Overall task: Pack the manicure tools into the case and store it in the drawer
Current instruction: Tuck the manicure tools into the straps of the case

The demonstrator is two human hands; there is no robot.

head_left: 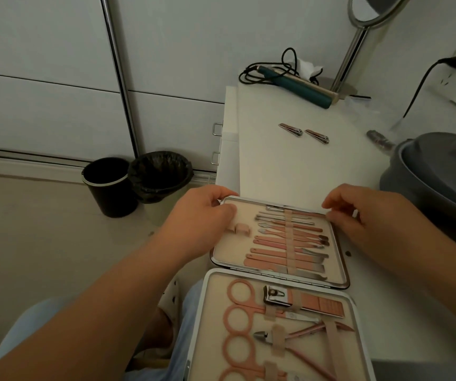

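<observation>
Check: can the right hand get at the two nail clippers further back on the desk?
Probably yes. The right hand grips the open case at its far edge, and only bare desk lies before the clippers.

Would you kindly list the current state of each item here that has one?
case: open flat, tools strapped in
two nail clippers: loose on table, unpacked
left hand: grips the case's far-left corner
right hand: grips the far-right corner
plug: in wall socket
</observation>
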